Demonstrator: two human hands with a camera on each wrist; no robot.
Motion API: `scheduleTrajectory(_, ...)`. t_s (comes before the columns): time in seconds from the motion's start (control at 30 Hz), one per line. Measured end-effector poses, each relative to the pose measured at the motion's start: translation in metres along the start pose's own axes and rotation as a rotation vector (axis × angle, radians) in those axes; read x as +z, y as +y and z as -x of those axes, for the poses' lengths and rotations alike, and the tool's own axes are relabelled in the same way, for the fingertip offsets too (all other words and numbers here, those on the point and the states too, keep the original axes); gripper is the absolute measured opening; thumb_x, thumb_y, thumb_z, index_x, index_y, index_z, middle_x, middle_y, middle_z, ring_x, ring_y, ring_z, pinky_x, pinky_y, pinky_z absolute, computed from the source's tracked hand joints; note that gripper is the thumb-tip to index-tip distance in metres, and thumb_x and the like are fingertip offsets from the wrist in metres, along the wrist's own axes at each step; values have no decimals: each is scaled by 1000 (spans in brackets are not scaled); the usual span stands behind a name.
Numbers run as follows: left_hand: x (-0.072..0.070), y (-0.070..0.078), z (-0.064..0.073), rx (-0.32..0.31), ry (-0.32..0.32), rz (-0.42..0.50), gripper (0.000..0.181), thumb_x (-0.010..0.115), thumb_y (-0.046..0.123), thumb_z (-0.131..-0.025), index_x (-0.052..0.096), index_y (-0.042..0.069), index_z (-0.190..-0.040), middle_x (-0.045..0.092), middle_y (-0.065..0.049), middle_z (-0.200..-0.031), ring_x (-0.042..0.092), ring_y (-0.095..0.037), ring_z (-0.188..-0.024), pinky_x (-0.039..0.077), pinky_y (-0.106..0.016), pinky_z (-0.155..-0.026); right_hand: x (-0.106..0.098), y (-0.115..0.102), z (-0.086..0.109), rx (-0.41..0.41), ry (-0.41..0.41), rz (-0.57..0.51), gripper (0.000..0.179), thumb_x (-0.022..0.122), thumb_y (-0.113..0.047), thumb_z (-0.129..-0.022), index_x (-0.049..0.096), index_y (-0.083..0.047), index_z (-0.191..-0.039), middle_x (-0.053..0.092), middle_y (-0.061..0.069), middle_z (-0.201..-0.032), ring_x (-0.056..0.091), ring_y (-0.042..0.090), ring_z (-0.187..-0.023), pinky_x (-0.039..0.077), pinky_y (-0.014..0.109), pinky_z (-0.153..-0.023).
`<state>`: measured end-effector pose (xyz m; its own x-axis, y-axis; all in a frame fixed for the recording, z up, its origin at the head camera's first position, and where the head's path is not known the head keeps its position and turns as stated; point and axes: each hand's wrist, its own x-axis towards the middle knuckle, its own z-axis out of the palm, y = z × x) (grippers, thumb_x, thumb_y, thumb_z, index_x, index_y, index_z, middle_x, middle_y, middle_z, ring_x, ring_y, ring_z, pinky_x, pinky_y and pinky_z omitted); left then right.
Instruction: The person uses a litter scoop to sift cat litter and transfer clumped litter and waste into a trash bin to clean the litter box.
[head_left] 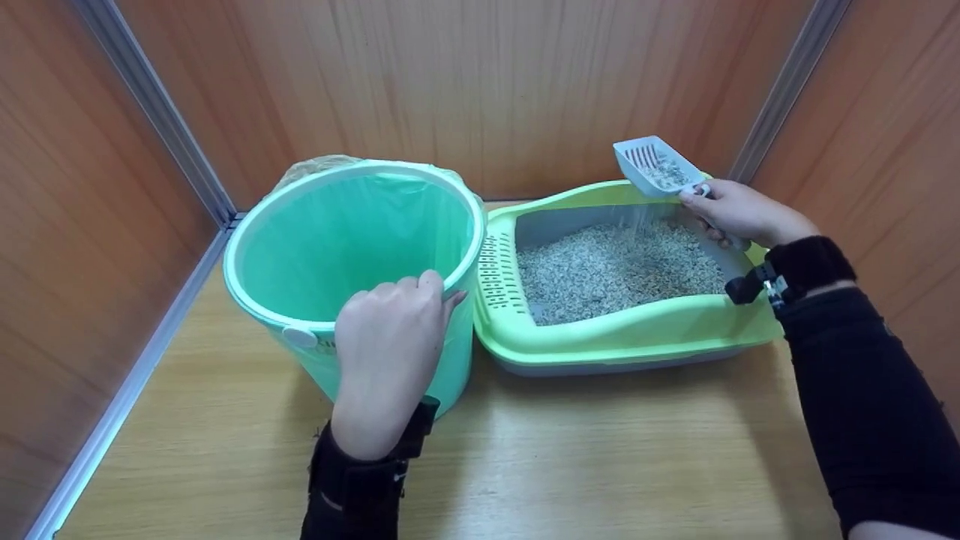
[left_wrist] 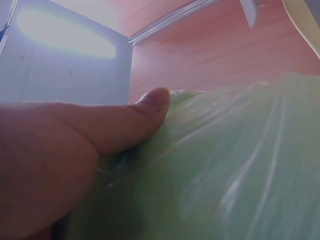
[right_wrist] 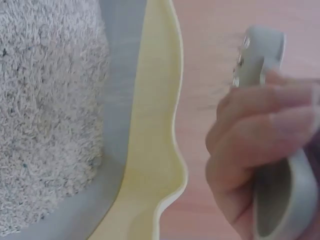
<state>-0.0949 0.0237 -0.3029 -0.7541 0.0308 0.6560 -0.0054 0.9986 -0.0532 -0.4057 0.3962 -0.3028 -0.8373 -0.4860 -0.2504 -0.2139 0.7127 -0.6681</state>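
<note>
My left hand point(head_left: 390, 337) grips the near rim of a green bin point(head_left: 454, 360) that has a thin green liner bag point(head_left: 300, 247) inside. In the left wrist view the thumb point(left_wrist: 145, 112) lies against the filmy liner. With fingers curled round its handle, my right hand point(head_left: 754, 214) holds a pale litter scoop point(head_left: 651, 180) above the litter box point(head_left: 622, 337). Clumps and grains lie in the slotted scoop, and fine grains fall from it onto the cat litter point(head_left: 600, 262). In the right wrist view the scoop handle point(right_wrist: 305, 190) shows in the fingers.
Bin and litter box stand side by side on a wood-look floor point(head_left: 570, 457). A wooden panel point(head_left: 480, 90) rises close behind them, with more panels at left and right. Metal trim point(head_left: 127, 382) runs along the left floor edge.
</note>
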Motion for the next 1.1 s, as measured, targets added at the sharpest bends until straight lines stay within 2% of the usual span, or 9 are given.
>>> scheduleTrajectory(0.13,0,0,0,-6,9,-1,54,80,39,-97,47,9,-65,37,-1,-53,44,-23,-43,31,-33,-44,12,-3,3,-16,79,50,49,43,-46,-115,50,-2,-135,49,-2,-66,46,11,-54,39,27,-49)
scheduleTrajectory(0.23,0,0,1,-8,7,4,55,81,38,-96,46,10,-65,37,-1,-53,43,-22,-43,30,-33,-45,21,-3,3,-3,141,108,51,46,-45,-114,49,1,-138,50,0,-69,47,12,-55,41,28,-50)
scheduleTrajectory(0.37,0,0,0,-8,-4,7,54,81,38,-96,47,9,-65,37,-1,-53,42,-22,-43,29,-32,-45,29,-1,1,10,218,200,57,48,-42,-114,46,7,-142,56,12,-90,53,19,-68,45,31,-57)
scheduleTrajectory(0.47,0,0,0,-11,-10,2,54,81,39,-96,47,9,-65,37,-1,-53,42,-22,-43,29,-32,-45,36,-1,-1,-14,269,259,54,52,-38,-113,48,9,-141,61,22,-107,57,25,-79,46,35,-63)
scheduleTrajectory(0.6,0,0,-1,-10,-13,0,54,80,39,-97,47,10,-65,36,-1,-53,42,-22,-43,29,-31,-45,45,-1,-1,-56,320,321,46,57,-30,-112,51,7,-139,65,26,-118,60,31,-87,47,42,-71)
scheduleTrajectory(0.77,-1,1,-1,-5,-11,2,53,79,39,-98,48,9,-66,37,-1,-53,41,-21,-43,28,-31,-46,52,0,0,-81,355,376,42,60,-26,-111,53,6,-136,67,26,-116,62,33,-87,48,48,-74)
scheduleTrajectory(1.0,-1,0,-1,-8,-15,-4,53,79,39,-98,49,9,-66,37,-1,-53,41,-21,-43,28,-31,-46,56,-3,0,-123,388,397,40,63,-25,-109,55,6,-134,69,27,-114,63,34,-85,49,50,-73)
scheduleTrajectory(1.1,0,0,0,-6,3,-7,54,80,39,-97,47,9,-66,36,-1,-53,41,-22,-43,28,-31,-45,58,-4,1,-150,419,410,38,65,-23,-108,55,6,-131,69,27,-111,63,35,-83,48,51,-72)
